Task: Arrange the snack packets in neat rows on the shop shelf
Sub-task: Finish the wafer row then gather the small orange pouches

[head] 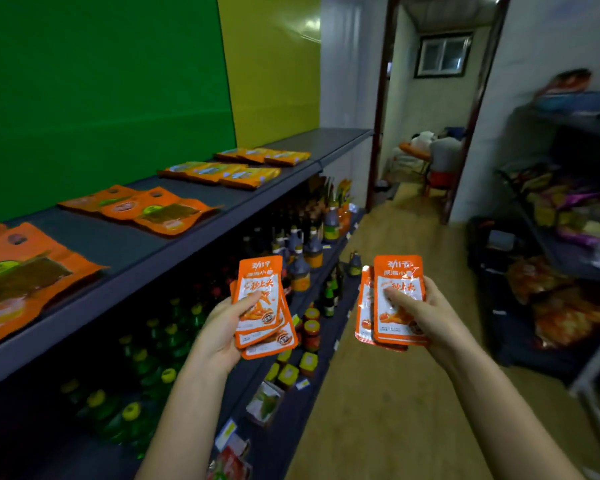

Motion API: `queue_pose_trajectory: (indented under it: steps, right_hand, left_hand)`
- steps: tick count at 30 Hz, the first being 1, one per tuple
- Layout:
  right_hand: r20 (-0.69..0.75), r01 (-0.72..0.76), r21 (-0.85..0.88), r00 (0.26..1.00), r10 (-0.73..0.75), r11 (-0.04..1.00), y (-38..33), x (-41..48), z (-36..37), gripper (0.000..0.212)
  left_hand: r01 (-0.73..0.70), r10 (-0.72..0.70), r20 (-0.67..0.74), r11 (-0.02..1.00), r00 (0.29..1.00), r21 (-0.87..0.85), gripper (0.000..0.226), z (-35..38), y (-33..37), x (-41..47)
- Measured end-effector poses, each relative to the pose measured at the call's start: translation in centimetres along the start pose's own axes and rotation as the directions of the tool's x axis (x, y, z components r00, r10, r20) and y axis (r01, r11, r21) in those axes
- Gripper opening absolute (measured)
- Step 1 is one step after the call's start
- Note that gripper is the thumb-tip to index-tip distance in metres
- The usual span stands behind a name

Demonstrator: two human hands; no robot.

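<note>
Two fanned bunches of orange-and-white plastic snack packets (260, 299) are being gripped by left hand (222, 327) and right hand (426, 317) beside the grey metal shelf (125, 244); squaring them first seems wise.

Green wall (101, 81), wooden floor (395, 375), open doorway (430, 109)

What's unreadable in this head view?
All head view.
- Orange-and-white snack packets in left hand: count hidden by top packet.
- Matching packets in right hand: same, front packet covers them.
- Large orange window pouches on grey shelf: cut by left edge.
- Green bottles below: dark, labels illegible.
</note>
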State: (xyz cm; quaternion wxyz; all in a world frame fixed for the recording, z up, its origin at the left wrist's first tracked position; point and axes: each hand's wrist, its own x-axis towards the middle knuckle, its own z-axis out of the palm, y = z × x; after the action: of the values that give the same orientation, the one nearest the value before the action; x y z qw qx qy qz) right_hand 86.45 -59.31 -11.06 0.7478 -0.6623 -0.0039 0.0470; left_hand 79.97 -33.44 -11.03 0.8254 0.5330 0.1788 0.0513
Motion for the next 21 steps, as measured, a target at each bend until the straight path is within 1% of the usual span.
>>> queue_pose_trajectory:
  steps: [6,11,16,21]
  right_hand:
    - [-0.039,-0.028,-0.004,0.999,0.028,1.000,0.1,6.4,-5.9,0.044]
    - [-0.057,-0.094,-0.002,0.994,0.094,0.996,1.1,12.4,-8.4,0.040]
    - [-0.077,-0.100,-0.003,0.992,0.100,0.995,1.1,20.6,-9.2,0.040]
    - [-0.090,-0.075,0.028,0.993,0.077,0.997,-0.8,30.0,-9.1,0.040]
  left_hand:
    - [0.074,-0.074,-0.004,0.997,0.997,-0.037,0.016,5.4,-3.4,6.6]
    - [0.113,-0.113,-0.021,0.994,0.993,0.014,0.025,8.7,-5.3,12.6]
    - [0.117,-0.117,-0.007,0.993,0.993,0.034,0.015,12.2,-5.5,20.8]
    - [0.084,-0.087,0.034,0.994,0.996,0.075,0.010,17.4,-3.5,30.5]
